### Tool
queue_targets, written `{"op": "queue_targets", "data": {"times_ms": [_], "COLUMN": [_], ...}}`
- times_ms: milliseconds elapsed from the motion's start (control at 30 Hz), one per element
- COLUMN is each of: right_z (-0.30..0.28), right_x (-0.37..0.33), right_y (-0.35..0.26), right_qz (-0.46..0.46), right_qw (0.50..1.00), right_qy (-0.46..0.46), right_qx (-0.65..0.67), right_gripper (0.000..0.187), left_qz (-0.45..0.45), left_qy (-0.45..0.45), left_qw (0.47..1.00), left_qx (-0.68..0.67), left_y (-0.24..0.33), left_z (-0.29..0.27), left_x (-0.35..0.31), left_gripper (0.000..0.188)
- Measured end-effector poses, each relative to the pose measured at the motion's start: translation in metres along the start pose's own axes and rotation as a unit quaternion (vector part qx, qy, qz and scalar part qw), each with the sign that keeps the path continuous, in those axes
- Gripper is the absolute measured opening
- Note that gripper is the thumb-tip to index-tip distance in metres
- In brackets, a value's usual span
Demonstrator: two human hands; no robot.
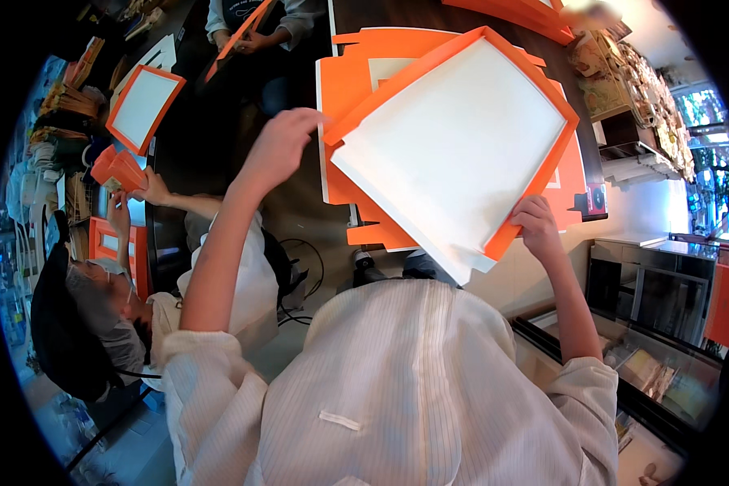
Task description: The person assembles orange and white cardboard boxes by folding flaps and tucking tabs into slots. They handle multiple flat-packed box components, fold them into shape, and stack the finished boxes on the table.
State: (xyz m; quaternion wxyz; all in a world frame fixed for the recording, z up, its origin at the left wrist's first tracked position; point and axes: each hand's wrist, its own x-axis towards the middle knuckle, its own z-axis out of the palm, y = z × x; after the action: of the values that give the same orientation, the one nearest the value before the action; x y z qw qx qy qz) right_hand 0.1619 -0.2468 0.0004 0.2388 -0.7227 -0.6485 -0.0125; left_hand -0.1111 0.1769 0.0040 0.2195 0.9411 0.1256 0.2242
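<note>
Tabletop (389,14): dark, being partly covered by orange card sheets (343,87).
White card tray (470,138): being held over the sheets (orange rims are being shown along three sides).
Right hand (537,223): the tray's right-hand rim is being grasped in the grip.
Left hand (279,152): being held beside the tray's left corner; whether anything is being pinched in the grip cannot be told.

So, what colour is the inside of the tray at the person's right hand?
The tray is white inside; see the head view.
</note>
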Motion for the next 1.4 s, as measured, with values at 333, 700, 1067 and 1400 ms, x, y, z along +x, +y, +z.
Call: {"op": "queue_targets", "data": {"times_ms": [333, 700, 1067, 1400], "right_z": [-0.022, -0.031, -0.037, -0.048], "right_x": [-0.003, -0.029, -0.103, -0.129], "right_y": [0.034, 0.028, -0.01, 0.016], "right_qz": [-0.065, -0.01, -0.07, -0.139], "right_qw": [0.997, 0.974, 0.99, 0.984], "right_qy": [-0.047, -0.078, -0.107, -0.115], "right_qx": [0.018, -0.213, -0.056, -0.003], "right_gripper": [0.018, 0.033, 0.043, 0.045], "left_qz": [0.256, 0.328, 0.426, 0.39], "left_qy": [-0.059, -0.355, -0.277, -0.214], "left_qw": [0.961, 0.863, 0.847, 0.884], "left_qx": [-0.087, -0.143, -0.157, -0.145], "left_y": [-0.003, 0.048, 0.073, 0.084], "left_z": [0.042, 0.053, 0.046, 0.048], "left_x": [0.037, 0.018, -0.035, -0.045], "left_gripper": [0.025, 0.018, 0.023, 0.021]}}
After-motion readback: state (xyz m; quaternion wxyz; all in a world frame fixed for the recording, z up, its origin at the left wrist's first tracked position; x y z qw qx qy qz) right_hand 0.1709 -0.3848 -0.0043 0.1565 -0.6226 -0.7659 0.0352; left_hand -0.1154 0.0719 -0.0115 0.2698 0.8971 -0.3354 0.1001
